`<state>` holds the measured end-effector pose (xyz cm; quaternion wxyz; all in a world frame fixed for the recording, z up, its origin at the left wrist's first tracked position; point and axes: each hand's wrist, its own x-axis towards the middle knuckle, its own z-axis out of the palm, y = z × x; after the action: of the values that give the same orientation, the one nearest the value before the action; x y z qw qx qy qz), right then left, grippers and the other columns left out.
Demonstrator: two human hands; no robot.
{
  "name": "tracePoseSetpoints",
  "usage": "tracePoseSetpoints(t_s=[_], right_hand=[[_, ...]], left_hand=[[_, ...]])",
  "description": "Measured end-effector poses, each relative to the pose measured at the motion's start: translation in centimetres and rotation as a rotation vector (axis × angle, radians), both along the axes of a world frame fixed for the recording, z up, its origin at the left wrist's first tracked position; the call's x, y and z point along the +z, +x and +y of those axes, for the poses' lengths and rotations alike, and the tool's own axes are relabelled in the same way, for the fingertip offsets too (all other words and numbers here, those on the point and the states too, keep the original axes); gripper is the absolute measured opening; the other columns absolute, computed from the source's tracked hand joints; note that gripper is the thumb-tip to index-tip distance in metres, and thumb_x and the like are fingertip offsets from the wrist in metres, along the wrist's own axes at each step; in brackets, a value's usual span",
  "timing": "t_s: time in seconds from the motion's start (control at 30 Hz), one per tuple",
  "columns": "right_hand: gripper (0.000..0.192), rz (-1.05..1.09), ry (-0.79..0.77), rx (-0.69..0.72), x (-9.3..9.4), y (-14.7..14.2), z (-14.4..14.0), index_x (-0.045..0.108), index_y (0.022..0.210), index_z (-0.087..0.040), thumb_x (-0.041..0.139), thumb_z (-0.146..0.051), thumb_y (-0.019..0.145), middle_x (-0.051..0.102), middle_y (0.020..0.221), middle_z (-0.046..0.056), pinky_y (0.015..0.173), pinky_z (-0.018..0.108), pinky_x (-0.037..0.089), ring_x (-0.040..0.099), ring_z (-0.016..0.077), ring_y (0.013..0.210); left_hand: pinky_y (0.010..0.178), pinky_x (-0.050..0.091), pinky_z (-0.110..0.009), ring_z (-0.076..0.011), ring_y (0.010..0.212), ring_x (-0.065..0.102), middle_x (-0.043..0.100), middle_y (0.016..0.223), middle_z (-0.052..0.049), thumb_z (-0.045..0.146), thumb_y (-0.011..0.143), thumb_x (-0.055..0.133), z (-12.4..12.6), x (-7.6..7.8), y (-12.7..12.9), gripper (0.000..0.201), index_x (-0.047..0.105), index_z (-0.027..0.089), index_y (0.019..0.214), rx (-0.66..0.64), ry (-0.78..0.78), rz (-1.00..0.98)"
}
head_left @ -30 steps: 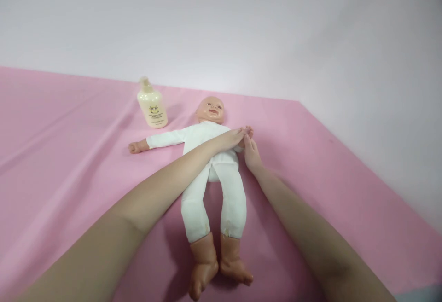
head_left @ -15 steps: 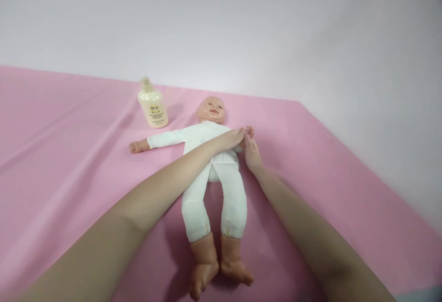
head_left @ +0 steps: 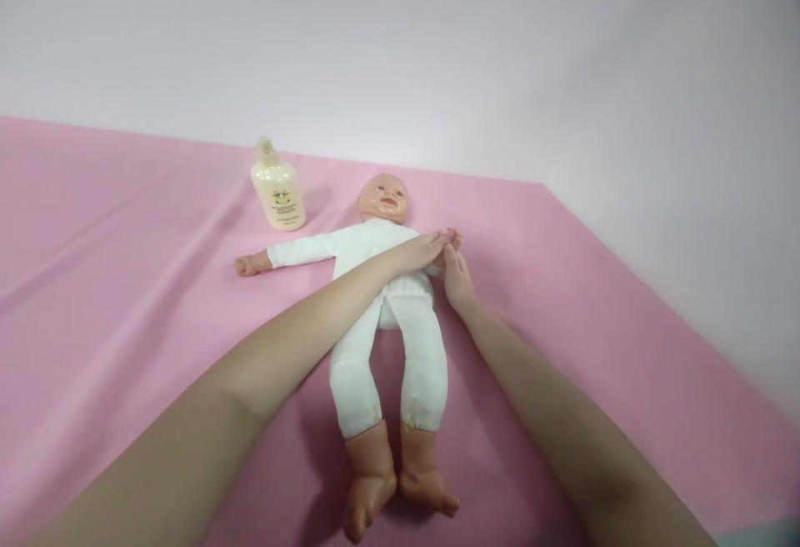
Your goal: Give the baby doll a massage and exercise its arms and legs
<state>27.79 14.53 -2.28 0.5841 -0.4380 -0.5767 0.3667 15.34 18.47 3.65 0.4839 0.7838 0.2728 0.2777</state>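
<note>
A baby doll (head_left: 416, 347) in a white cloth suit lies on its back, head away from me and feet towards me. My left hand (head_left: 423, 252) reaches across the doll's belly to its arm on the right side. There its fingers close on the doll's hand (head_left: 456, 238), whose small fingers peek out beyond mine. My right hand (head_left: 459, 282) grips the same doll hand from the right, thumb up against my left fingers. Most of the held doll arm is hidden under my hands. The doll's other arm (head_left: 303, 250) stretches out to the left.
Upright beyond the doll's outstretched arm is a pale yellow pump bottle (head_left: 281, 197) with a printed label. A pink cloth (head_left: 156, 238) with soft creases covers the surface under everything. Past its far edge is a whitish surface (head_left: 400, 55).
Almost nothing differs. Both hands stay on the doll's hand, and the view has shifted very slightly.
</note>
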Motion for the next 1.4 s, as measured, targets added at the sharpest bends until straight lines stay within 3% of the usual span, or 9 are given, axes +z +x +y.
tracePoseSetpoints(t_s=[1.03, 1.4], right_hand=[[0.058, -0.020, -0.032, -0.027, -0.08, 0.24, 0.00, 0.052, 0.131, -0.024, 0.042, -0.061, 0.088, 0.052, 0.137, 0.002, 0.117, 0.041, 0.026, 0.038, 0.0208, 0.136], [0.058, -0.019, -0.015, -0.032, -0.12, 0.30, 0.09, 0.052, 0.131, -0.024, 0.042, -0.062, 0.088, 0.048, 0.141, 0.001, 0.118, 0.040, 0.025, 0.038, 0.0198, 0.136]], left_hand=[[0.084, 0.042, -0.028, -0.0158, 0.085, 0.055, 0.060, 0.091, -0.005, 0.057, 0.093, 0.024, 0.19, -0.24, 0.02, 0.055, 0.057, 0.015, 0.105, -0.051, 0.042, -0.030], [0.085, 0.043, -0.028, -0.0167, 0.089, 0.058, 0.063, 0.097, -0.007, 0.054, 0.094, 0.025, 0.31, -0.22, 0.24, 0.053, 0.058, 0.014, 0.105, -0.020, 0.030, 0.002]])
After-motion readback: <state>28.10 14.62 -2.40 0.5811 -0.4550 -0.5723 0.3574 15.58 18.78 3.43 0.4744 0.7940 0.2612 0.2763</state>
